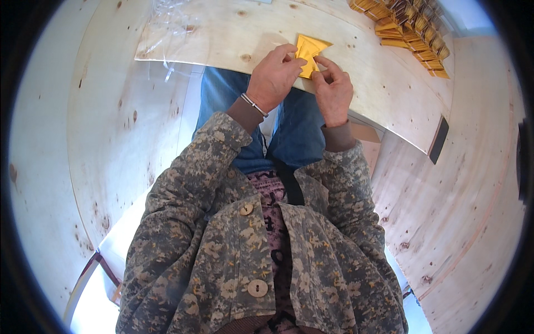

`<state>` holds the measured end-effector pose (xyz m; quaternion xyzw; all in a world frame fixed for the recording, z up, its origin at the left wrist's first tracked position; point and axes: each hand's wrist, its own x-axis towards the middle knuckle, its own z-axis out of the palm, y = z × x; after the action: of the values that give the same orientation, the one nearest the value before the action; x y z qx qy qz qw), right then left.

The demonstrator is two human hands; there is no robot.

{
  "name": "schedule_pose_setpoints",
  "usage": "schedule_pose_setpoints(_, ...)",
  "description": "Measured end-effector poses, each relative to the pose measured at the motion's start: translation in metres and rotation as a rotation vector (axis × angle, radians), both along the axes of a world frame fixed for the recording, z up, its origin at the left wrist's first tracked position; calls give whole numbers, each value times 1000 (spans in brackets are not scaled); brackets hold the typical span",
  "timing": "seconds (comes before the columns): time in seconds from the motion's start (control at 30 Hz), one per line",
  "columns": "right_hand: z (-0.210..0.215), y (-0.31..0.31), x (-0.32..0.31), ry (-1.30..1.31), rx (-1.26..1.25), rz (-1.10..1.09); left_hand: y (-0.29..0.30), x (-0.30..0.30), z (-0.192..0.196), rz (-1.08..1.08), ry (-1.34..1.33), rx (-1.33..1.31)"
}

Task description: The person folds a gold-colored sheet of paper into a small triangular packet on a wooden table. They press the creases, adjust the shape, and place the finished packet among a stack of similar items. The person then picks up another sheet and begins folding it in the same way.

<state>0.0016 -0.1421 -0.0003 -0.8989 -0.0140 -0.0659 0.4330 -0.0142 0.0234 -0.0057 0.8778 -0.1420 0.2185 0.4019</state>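
Observation:
A piece of golden-yellow folded paper (pixel 311 45) lies on the wooden tabletop near its front edge. Its top flares out to a pointed corner on the right, and it narrows between my hands. My left hand (pixel 276 75) grips its left side, with thumb and fingers pinched at the paper. From the right, my right hand (pixel 335 92) has its thumb and forefinger closed at the paper's edge, the other fingers curled. Fingers cover parts of both sides, so some folds are hidden.
Many folded golden paper pieces (pixel 409 33) stand in stacked rows at the far right of the wooden table (pixel 222 42). Clear plastic wrap (pixel 169 25) lies at the far left and hangs over the edge. A black strip (pixel 439 140) caps the table's right corner. Wooden panels rise on both sides.

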Motion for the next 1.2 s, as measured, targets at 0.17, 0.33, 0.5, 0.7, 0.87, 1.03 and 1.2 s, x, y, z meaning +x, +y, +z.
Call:
schedule_pose_setpoints(0.17, 7, -4, 5, 36, -12, 53, 7, 4, -1, -62, -79, 132)
schedule_pose_setpoints(0.33, 19, -19, 13, 80, -28, 141, 9, -1, 0, -132, -1, 173)
schedule_pose_setpoints(0.5, 21, -21, 12, 119, -59, 136, 11, 0, -2, -139, -59, 267)
schedule_pose_setpoints(0.7, 22, -20, 16, 141, -58, 159, 19, 10, -8, -192, -151, 373)
schedule_pose_setpoints(0.87, 24, -22, 18, 198, -41, 164, 23, 15, -7, -225, -147, 381)
schedule_pose_setpoints(1.03, 23, -22, 18, 190, -13, 168, 24, 14, -5, -224, -133, 370)
schedule_pose_setpoints(1.2, 21, -22, 18, 182, -29, 157, 23, 14, -4, -210, -103, 375)
